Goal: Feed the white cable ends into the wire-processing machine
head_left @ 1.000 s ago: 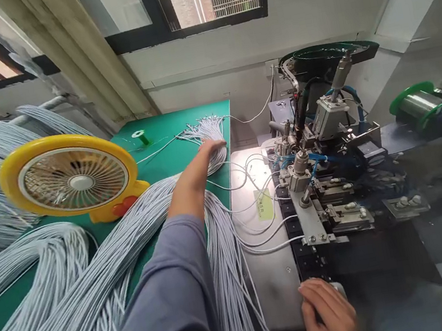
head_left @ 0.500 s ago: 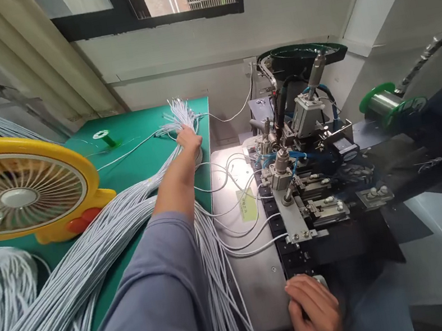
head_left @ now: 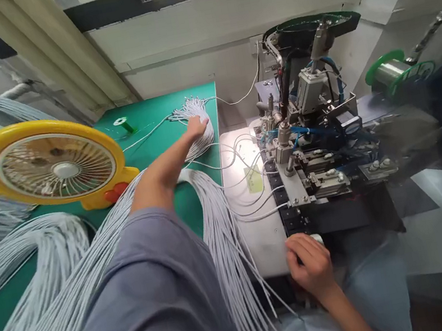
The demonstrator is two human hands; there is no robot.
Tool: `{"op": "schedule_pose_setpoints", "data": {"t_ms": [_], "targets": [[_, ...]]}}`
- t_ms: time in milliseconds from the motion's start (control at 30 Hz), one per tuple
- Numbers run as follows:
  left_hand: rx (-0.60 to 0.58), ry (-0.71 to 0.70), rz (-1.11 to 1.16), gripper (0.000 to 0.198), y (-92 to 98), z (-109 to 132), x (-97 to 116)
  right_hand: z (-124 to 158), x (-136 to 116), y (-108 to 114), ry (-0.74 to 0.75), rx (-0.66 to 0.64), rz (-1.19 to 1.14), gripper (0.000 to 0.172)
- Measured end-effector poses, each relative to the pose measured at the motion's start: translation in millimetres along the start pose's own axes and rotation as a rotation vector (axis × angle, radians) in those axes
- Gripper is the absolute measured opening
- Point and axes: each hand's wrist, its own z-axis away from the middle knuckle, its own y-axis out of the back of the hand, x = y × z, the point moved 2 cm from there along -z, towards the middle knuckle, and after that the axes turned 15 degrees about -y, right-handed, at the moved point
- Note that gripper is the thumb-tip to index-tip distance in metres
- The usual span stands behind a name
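Note:
My left hand point(head_left: 196, 128) reaches far across the green table point(head_left: 160, 113) and rests on the end of a thick bundle of grey cables point(head_left: 197, 135), fingers curled over the cable tips. The bundle point(head_left: 224, 233) runs back toward me and hangs over the table's edge. My right hand point(head_left: 311, 266) is closed over a small white object at the front edge of a metal plate point(head_left: 261, 232), beside a wire-processing machine point(head_left: 309, 133). What the white object is I cannot tell.
A yellow desk fan point(head_left: 54, 166) stands on the table at left. More grey cable heaps point(head_left: 20, 263) lie left and near. A small green spool point(head_left: 123, 124) sits at the table's back. A green wire reel point(head_left: 390, 73) is at right. Loose white wires point(head_left: 250, 183) cross the plate.
My left hand has pushed the fanned-up cable ends back down onto the table. The view has tilted and shifted; my right hand stays at the plate's front edge.

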Motion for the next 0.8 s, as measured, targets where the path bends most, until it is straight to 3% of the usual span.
{"op": "schedule_pose_setpoints", "data": {"t_ms": [67,167,267,367,467,600,800], "targets": [[-0.037,-0.047,-0.017,0.048,15.0,37,0,0,2,1,-0.009,-0.028,0.01,0.018],[-0.125,-0.122,-0.038,0.039,29.0,115,-2,0,7,2,-0.039,-0.087,0.02,0.022],[-0.176,-0.139,-0.175,0.042,33.7,200,-7,4,8,7,-0.103,-0.141,-0.033,0.026],[-0.247,-0.097,-0.33,0.053,31.7,257,-11,16,-3,9,-0.191,-0.183,-0.153,0.029],[-0.228,-0.03,-0.394,0.056,29.1,271,-12,24,-25,-2,-0.239,-0.385,-0.17,0.031],[-0.247,0.027,-0.446,0.055,26.9,255,-13,17,-50,-24,-0.268,-0.656,0.003,0.035],[-0.327,-0.07,-0.461,0.053,27.0,231,-24,12,-65,-43,-0.289,-0.756,0.149,0.03]]}}
